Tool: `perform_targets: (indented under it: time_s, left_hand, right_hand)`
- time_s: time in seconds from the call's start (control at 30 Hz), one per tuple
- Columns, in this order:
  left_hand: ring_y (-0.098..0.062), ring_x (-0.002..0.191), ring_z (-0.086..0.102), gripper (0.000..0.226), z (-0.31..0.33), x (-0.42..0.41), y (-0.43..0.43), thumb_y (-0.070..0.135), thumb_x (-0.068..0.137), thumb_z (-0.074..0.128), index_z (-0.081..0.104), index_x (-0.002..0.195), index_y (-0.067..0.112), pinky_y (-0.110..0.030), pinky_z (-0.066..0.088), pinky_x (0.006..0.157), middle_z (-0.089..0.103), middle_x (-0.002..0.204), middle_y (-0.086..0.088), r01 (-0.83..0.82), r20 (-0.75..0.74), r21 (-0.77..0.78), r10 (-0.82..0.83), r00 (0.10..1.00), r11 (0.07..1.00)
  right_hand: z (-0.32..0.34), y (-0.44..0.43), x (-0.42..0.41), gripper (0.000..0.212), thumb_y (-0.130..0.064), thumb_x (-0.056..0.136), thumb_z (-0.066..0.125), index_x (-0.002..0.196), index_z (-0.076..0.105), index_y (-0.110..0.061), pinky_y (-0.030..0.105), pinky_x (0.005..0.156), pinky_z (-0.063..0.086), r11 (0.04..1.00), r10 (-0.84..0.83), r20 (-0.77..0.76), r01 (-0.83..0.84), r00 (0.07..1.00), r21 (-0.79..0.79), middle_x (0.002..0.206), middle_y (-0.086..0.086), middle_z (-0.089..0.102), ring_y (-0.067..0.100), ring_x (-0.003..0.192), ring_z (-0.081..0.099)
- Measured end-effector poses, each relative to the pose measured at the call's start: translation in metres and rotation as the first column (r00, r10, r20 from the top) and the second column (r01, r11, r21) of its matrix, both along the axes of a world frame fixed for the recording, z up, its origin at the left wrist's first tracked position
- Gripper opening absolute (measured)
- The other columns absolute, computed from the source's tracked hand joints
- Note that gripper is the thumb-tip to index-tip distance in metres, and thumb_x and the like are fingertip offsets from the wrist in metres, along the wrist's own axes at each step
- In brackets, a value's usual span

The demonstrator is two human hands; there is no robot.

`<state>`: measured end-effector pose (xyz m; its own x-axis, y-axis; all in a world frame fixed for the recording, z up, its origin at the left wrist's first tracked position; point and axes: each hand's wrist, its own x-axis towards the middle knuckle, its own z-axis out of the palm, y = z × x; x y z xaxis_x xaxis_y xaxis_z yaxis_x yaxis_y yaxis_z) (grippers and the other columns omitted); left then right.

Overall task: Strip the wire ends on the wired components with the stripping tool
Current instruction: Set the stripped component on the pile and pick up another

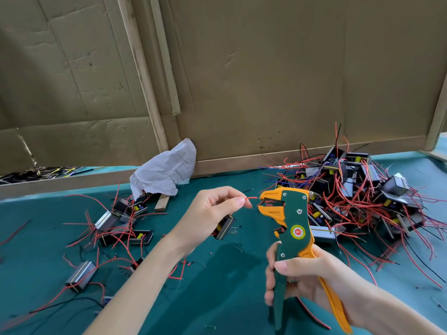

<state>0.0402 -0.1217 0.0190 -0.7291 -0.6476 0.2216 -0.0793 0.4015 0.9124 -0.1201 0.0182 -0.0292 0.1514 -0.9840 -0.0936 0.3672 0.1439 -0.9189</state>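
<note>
A red wire (pixel 249 199) is being pinched between the thumb and 1 finger of the left hand (pixel 210 213). Its little box (pixel 225 227) is being held under the same hand's other fingers. The wire's tip is being held right at the mouth of the stripping tool (pixel 294 213), whose jaws are standing apart. The tool's 2 handles are being gripped by the right hand (pixel 304 279). Just behind the tool, a big pile of wired boxes (pixel 362 189) is lying on the green table (pixel 217 298).
</note>
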Motion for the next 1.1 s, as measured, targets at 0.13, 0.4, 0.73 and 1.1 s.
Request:
perform_targets:
  time_s: [0.13, 0.4, 0.73, 1.1]
  left_hand:
    - [-0.017, 0.076, 0.043, 0.02, 0.001, 0.0, 0.003, 0.037, 0.084, 0.056, 0.073, 0.078, 0.028, -0.031, 0.035, 0.075, 0.057, 0.076, -0.004, 0.03, 0.011, 0.01, -0.03, 0.999, 0.999]
    - [-0.006, 0.068, 0.045, 0.02, -0.002, -0.001, 0.005, 0.031, 0.086, 0.056, 0.072, 0.083, 0.02, -0.011, 0.036, 0.063, 0.063, 0.074, 0.015, 0.089, 0.03, 0.037, -0.09, 0.995, 0.995]
    - [-0.008, 0.077, 0.049, 0.018, 0.002, 0.0, 0.006, 0.028, 0.086, 0.054, 0.07, 0.083, 0.02, -0.019, 0.038, 0.075, 0.067, 0.083, 0.007, 0.136, 0.058, 0.056, -0.139, 0.989, 0.989]
    - [-0.024, 0.064, 0.035, 0.018, -0.003, 0.0, 0.0, 0.031, 0.089, 0.058, 0.074, 0.081, 0.027, -0.03, 0.028, 0.062, 0.049, 0.075, -0.03, 0.127, 0.15, 0.06, -0.134, 0.98, 0.99]
  right_hand:
    - [0.0, 0.0, 0.0, 0.019, -0.014, 0.063, 0.076, 0.075, 0.066, -0.002, 0.049, 0.07, 0.054, 1.0, -0.006, -0.002, 0.006, 1.0, -0.002, 0.075, 0.027, 0.06, 0.041, 0.069, 0.063]
    - [-0.001, 0.001, 0.0, 0.016, -0.014, 0.068, 0.076, 0.077, 0.067, -0.004, 0.048, 0.071, 0.054, 0.999, 0.032, -0.018, -0.032, 0.999, -0.013, 0.076, 0.027, 0.061, 0.04, 0.07, 0.064]
    - [0.0, 0.001, -0.002, 0.02, -0.016, 0.07, 0.077, 0.079, 0.064, -0.002, 0.048, 0.07, 0.054, 0.999, 0.043, -0.04, -0.044, 0.998, -0.014, 0.076, 0.027, 0.061, 0.039, 0.069, 0.064]
    - [-0.009, 0.006, 0.015, 0.039, -0.031, 0.06, 0.075, 0.048, 0.047, -0.006, 0.03, 0.042, 0.039, 0.969, -0.232, -0.165, 0.242, 0.959, 0.043, 0.043, 0.016, 0.044, 0.025, 0.033, 0.044]
